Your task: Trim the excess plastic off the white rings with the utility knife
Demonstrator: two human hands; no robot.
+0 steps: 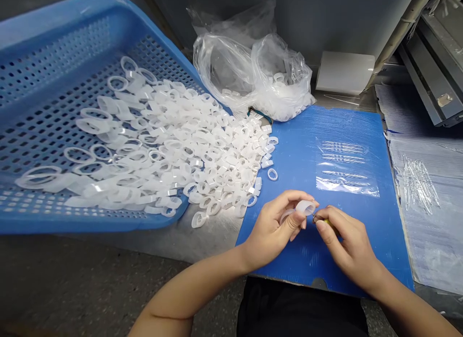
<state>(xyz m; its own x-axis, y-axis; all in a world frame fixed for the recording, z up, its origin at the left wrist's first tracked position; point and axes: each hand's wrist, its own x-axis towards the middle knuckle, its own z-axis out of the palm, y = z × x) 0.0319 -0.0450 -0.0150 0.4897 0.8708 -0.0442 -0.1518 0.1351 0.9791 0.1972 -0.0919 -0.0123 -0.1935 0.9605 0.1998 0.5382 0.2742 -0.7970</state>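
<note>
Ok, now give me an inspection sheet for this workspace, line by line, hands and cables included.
Surface: metal table with a blue mat on it.
Job's things: many white rings spread from a perforated blue basket onto the table and mat edge.
Clutter: crumpled clear bag with white pieces inside; slender clear pieces on the mat, more in a loose pile at right.
Left hand: holds a white ring, apparently with another behind it.
Right hand: grips a small yellow object, mostly hidden, close to the held ring.
Cables: nothing seen.
Surroundings: grey metal unit upper right; speckled floor below.
</note>
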